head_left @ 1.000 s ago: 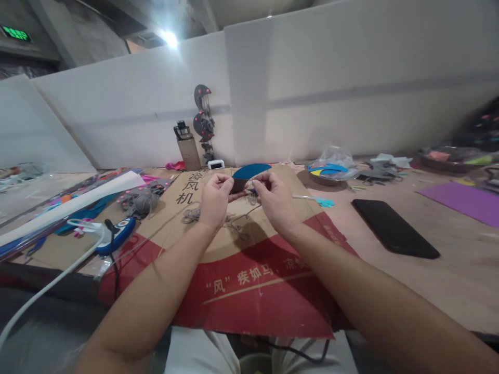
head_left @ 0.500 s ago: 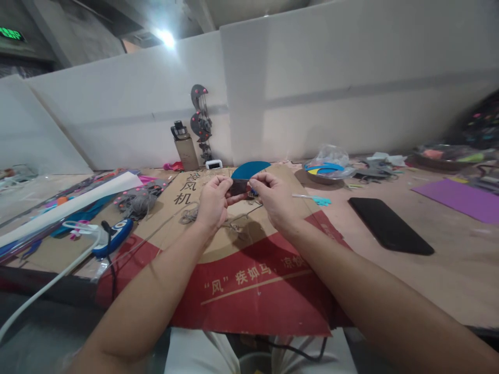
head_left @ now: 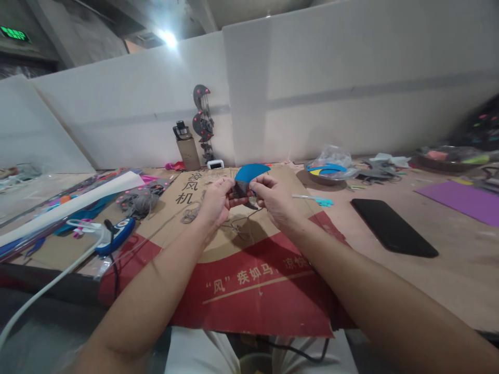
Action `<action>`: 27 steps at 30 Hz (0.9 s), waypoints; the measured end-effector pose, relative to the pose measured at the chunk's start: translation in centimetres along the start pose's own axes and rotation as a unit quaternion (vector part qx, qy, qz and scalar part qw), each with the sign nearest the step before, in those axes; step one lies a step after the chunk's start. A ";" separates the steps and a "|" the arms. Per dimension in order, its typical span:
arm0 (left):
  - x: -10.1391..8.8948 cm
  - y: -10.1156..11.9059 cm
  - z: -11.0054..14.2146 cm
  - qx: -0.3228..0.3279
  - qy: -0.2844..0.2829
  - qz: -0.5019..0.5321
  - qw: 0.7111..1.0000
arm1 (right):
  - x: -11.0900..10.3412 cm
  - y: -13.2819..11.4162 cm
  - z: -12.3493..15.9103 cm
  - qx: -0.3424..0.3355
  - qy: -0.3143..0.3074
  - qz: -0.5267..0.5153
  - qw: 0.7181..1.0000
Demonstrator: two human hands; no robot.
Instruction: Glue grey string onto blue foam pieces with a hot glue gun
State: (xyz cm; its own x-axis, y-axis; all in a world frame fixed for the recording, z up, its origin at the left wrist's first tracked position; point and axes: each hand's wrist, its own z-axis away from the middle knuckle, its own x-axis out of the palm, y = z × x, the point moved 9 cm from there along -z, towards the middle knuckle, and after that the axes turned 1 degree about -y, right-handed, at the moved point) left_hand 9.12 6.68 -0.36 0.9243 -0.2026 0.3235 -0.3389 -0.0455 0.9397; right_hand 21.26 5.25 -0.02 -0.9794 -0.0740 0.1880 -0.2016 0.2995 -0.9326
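My left hand (head_left: 217, 201) pinches the left side of a dark grey felt-like piece (head_left: 240, 189). Opposite it, my right hand (head_left: 273, 201) has its thumb and forefinger closed at the right side of the same work. A blue rounded piece (head_left: 252, 172) rises behind the grey one, between my hands; whether the two are joined I cannot tell. Grey yarn (head_left: 238, 227) trails below my hands over a printed cardboard sheet (head_left: 261, 306). My fingers partly hide the lower edge of the work.
To the left lie a grey yarn ball (head_left: 142, 202), a blue power strip (head_left: 120, 236) with a white cable, and a long white roll (head_left: 70, 208). A bottle (head_left: 187, 150) stands at the back. Rightward are a bowl (head_left: 325, 179), a black phone-like slab (head_left: 393, 228) and a purple sheet (head_left: 463, 200).
The pieces between my hands have tilted: the blue one now looks brighter and narrower, and the grey one shows more of its face. Both hands stay close together.
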 end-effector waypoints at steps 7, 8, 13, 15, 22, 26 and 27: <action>-0.1 -0.1 0.0 0.034 0.030 -0.048 0.998 | -0.5 0.2 0.2 -0.006 0.038 0.055 0.998; 0.2 0.0 0.1 0.043 0.018 -0.059 0.997 | -0.5 0.2 0.2 -0.007 0.044 0.058 0.997; 0.6 0.2 0.5 0.101 0.000 -0.168 0.981 | -0.6 -0.1 0.3 -0.028 0.047 0.095 0.994; 0.4 0.3 0.5 0.115 0.009 -0.212 0.970 | -0.3 -0.2 0.3 -0.038 0.032 0.123 0.991; -0.7 1.2 0.5 0.135 0.060 -0.269 0.952 | 0.3 -0.3 0.3 -0.076 0.005 0.190 0.979; -1.1 0.7 -0.2 0.100 0.058 -0.196 0.974 | -0.4 -0.4 0.3 -0.089 0.038 0.163 0.982; -1.3 0.4 -0.3 0.084 0.058 -0.165 0.981 | -0.6 -0.4 0.3 -0.088 0.049 0.159 0.982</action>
State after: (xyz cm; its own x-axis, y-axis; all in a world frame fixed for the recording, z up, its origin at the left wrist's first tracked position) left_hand 7.84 7.25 -0.32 0.9990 -0.0367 0.0246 -0.0331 -0.2532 0.9669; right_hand 21.95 4.91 0.18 -0.9880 0.1394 -0.0672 0.1240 0.4538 -0.8825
